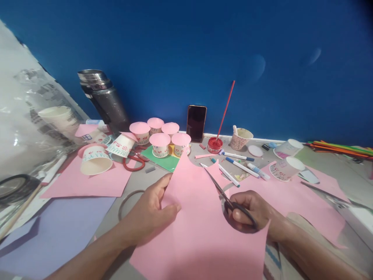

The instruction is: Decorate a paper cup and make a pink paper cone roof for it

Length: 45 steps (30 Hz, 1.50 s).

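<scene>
A blue wall (pixel 175 50) rises behind a grey bench (pixel 135 182). Over it, the left hand (pixel 159 210) pinches a pink paper sheet (pixel 198 221) by its left edge, thumb on top; the right hand (pixel 255 208) grips black-handled scissors (pixel 223 192), blades at the sheet's cut right edge. Beyond, paper cups (pixel 160 151) with pink conical tops (pixel 159 139) stand near an upright smartphone (pixel 196 123).

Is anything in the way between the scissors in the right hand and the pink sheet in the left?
Nothing visible: the scissors in the right hand have their blades at the cut edge of the pink sheet, which the left hand holds directly. The markers lie beyond the sheet, not between.
</scene>
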Available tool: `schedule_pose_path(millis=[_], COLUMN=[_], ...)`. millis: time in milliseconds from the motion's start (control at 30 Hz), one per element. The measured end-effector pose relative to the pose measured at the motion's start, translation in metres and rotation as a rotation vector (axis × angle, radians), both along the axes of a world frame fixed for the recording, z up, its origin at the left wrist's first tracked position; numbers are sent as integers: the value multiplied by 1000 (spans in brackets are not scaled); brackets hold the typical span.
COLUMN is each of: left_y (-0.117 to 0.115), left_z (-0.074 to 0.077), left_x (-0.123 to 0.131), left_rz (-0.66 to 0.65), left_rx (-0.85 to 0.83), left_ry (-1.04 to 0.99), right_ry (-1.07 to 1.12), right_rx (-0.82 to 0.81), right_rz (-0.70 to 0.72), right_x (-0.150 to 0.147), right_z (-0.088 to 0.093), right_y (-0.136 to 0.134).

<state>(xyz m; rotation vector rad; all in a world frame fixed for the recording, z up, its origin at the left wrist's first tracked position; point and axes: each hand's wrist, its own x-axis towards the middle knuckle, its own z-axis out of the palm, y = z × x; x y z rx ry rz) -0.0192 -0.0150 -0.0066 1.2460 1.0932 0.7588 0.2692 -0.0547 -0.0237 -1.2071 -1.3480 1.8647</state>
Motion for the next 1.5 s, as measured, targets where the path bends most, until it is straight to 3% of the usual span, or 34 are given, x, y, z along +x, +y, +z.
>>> schedule_pose_path(millis=[267,533,800,1500], left_y=[3,10,14,21], left_z=[4,-8,-4,-7], left_x=[-4,-17,-19,-28], left_rz=[-79,-66,-208,-267], left_rx=[8,90,180,183], left_ry=[57,154,248,204], right_ry=[46,-48,-69,-233], right_rx=[-12,15,-47,14], right_rz=[-34,-31,-39,-36], right_x=[2,6,8,7], right_z=[-7,-4,-6,3], right_y=[-1,-2,-5,-2])
